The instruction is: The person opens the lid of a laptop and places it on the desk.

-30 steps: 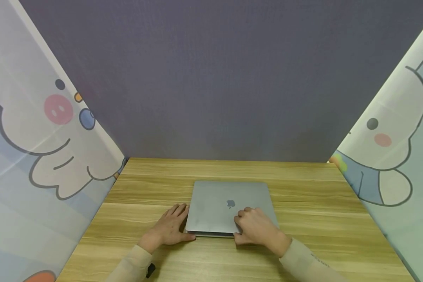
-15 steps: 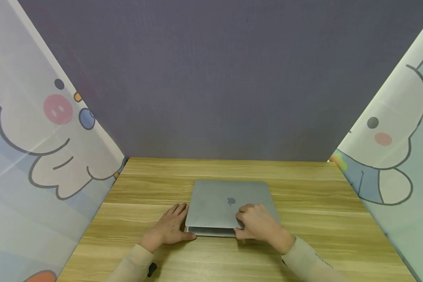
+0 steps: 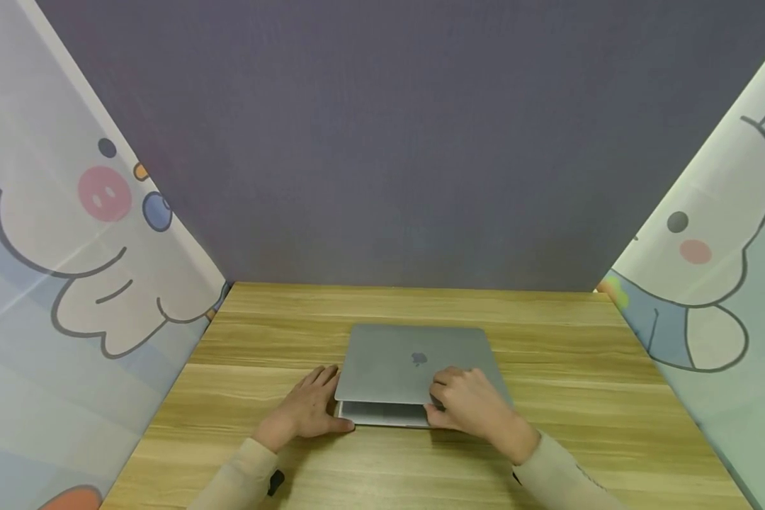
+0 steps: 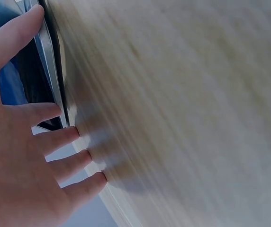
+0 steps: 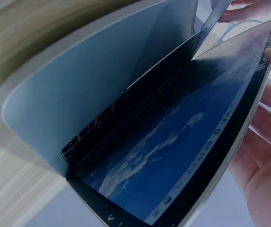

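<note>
Sitting a little way open on the wooden table (image 3: 548, 368), the grey laptop (image 3: 395, 361) has its lid lifted off the base along the near edge, with a narrow gap showing between the two halves. Curled round that near edge, the right hand (image 3: 468, 404) pinches the lid, fingers on top near the logo and thumb below at the front; in the right wrist view the fingers (image 5: 261, 156) lie along the rim of the lit blue screen (image 5: 173, 156), with the dark keyboard (image 5: 140, 104) just beyond them. Just left of the laptop's near left corner, the left hand (image 3: 309, 407) lies flat on the table, fingers straight and slightly spread, the thumb touching the front corner of the base; the left wrist view shows the fingertips (image 4: 74, 135) pressed on the wood right beside the laptop's edge. Beyond both hands stands a plain purple-grey back wall (image 3: 408, 142), and cartoon-printed panels (image 3: 70, 234) flank the table on either side
</note>
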Action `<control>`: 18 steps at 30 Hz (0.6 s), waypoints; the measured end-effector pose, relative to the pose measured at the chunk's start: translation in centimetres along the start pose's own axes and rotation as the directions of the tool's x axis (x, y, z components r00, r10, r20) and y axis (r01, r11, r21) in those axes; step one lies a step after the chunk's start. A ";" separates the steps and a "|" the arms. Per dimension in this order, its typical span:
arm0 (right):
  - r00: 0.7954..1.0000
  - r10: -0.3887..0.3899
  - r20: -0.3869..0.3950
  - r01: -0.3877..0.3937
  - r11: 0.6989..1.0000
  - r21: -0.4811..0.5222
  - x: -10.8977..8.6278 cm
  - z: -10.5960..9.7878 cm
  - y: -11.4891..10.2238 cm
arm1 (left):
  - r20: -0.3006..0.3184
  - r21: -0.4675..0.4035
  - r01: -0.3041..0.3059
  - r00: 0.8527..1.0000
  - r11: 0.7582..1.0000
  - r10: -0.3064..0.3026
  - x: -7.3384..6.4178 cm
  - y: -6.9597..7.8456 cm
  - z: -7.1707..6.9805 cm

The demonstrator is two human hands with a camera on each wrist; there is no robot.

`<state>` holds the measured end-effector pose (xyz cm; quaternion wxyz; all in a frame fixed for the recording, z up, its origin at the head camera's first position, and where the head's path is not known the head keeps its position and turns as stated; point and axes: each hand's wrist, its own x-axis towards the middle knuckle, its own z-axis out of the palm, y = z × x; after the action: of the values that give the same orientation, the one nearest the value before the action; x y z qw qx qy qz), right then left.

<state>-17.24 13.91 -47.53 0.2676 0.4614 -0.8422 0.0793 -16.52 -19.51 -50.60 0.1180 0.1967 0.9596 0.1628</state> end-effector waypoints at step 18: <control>0.989 -0.004 -0.151 0.002 1.000 -0.009 0.5 -0.4 0.6 | -0.004 -0.015 -0.015 1.000 1.000 0.015 -0.1 0.1 -0.2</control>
<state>-17.77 14.04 -46.82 0.3327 0.4542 -0.8191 0.1100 -16.44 -19.51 -50.36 0.1164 0.2026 0.9571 0.1713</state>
